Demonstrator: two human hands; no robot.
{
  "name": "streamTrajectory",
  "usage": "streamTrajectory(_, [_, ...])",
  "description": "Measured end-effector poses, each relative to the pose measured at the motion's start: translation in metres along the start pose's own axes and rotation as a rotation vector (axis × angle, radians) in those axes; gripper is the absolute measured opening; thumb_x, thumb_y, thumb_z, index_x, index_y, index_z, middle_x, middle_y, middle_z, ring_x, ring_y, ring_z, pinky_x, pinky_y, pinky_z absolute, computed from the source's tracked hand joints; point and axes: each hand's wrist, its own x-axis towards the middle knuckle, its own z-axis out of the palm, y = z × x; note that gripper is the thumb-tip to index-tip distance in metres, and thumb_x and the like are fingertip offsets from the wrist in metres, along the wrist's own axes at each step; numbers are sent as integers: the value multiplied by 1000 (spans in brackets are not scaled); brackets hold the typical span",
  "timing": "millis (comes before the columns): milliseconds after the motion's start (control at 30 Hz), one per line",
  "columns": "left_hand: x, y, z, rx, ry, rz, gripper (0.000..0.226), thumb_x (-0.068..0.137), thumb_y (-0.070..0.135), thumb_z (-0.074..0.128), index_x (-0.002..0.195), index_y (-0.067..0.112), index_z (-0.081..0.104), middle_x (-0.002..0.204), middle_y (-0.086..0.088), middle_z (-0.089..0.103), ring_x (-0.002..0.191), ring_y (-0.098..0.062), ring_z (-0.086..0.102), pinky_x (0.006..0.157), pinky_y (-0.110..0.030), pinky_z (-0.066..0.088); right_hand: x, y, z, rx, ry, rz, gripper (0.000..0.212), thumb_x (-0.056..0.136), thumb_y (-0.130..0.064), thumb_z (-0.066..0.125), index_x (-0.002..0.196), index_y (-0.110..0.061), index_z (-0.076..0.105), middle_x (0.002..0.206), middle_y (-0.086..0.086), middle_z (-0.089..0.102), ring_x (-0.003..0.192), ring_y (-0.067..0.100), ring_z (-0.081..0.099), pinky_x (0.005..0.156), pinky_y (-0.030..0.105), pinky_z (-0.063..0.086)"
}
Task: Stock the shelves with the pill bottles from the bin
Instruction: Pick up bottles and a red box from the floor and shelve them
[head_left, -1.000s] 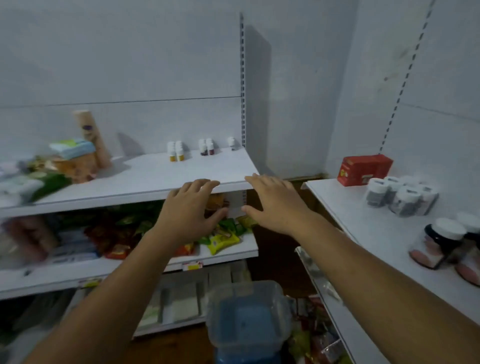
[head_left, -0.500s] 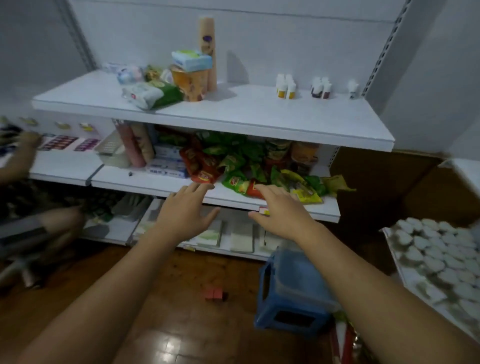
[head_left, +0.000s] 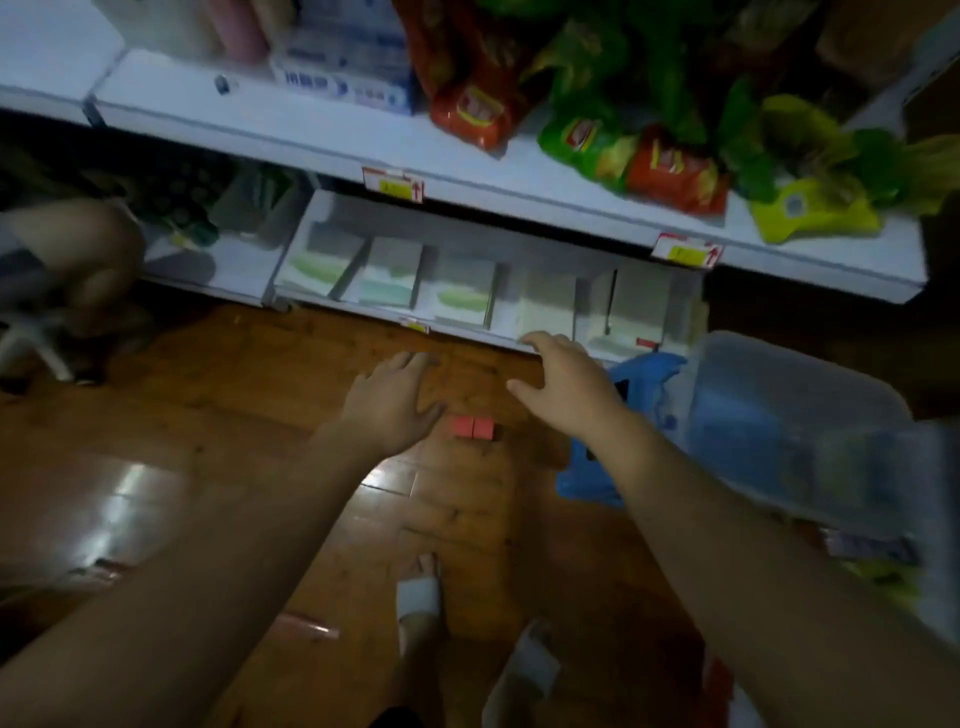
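Head view looks down at the floor in front of the shelves. My left hand is held out over the wooden floor. Its fingers are straight and spread, and there is nothing in it. My right hand is just to the right of it and a little farther out. Its fingers are loose and spread too, and it holds nothing. The two hands are apart.

The bin is on the right, a clear plastic box sitting on a blue stool. It is blurry (I cannot tell if pill bottles are inside it). My right hand is near the left side of the stool.

Two small red blocks lie on the floor between my wrists, side by side and touching.

Farther out is a white shelf with red and green snack bags piled on its right part. Under it, a low shelf holds a row of white boxes standing next to each other.

Near the bottom I see two feet in white slippers. At the far left is another person's bare knee.
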Motion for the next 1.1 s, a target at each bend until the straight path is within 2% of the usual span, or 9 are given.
streamTrajectory(200, [76,-64,202,26,-113,-42,69,92,55,70,150,34,39,149,1,48,133,-30,53,102,-50,46,96,94,192,-34,-90,16,70,90,-51,71,150,-26,44,147,5,54,135,30,51,111,51,44])
streamTrajectory(333, [142,-105,332,44,-103,-39,83,83,57,77,151,32,37,149,0,48,130,-30,55,100,-52,51,156,160,315,-49,-104,36,77,84,-48,79,150,-26,45,145,5,56,135,30,52,112,49,45])
streamTrajectory(533, [234,-148,462,138,-130,33,102,73,54,88,156,31,32,153,-1,45,135,-32,51,103,-56,50,241,215,449,-169,-151,34,92,74,-45,89,150,-22,43,146,5,51,135,32,48,109,50,44])
streamTrajectory(600, [249,-157,484,156,-158,93,88,79,47,85,152,29,41,147,-3,51,129,-31,55,99,-51,53,259,222,475,-192,-139,25,91,74,-45,89,149,-22,44,144,4,52,135,33,47,107,49,43])
streamTrajectory(667, [255,-162,497,177,-164,144,62,86,39,79,140,27,50,131,-3,61,116,-29,62,92,-46,56,269,226,490,-178,-116,11,76,76,-47,85,141,-24,52,135,4,57,129,33,51,104,47,45])
streamTrajectory(767, [248,-163,491,101,-154,142,54,88,41,77,134,26,53,122,-3,64,107,-27,64,87,-42,56,267,230,496,-81,-40,15,53,75,-46,81,120,-26,62,118,1,66,114,31,61,93,44,50])
streamTrajectory(900, [216,-143,411,-199,-127,162,64,84,30,86,140,23,56,130,-1,61,116,-19,58,91,-32,47,234,212,441,304,63,63,40,71,-39,83,104,-28,64,98,-6,66,87,18,66,66,31,47])
streamTrajectory(1033, [164,-95,263,-643,-6,162,70,81,18,91,140,29,57,133,14,63,122,7,57,99,-20,46,167,157,309,599,238,26,49,69,-39,83,113,-32,65,106,-6,67,96,9,65,79,28,52])
streamTrajectory(1100, [135,-56,178,-797,36,196,71,80,20,91,141,31,57,133,15,67,127,2,59,103,-29,48,119,124,227,710,309,17,49,76,-34,86,119,-34,63,112,-8,68,101,5,65,87,28,54])
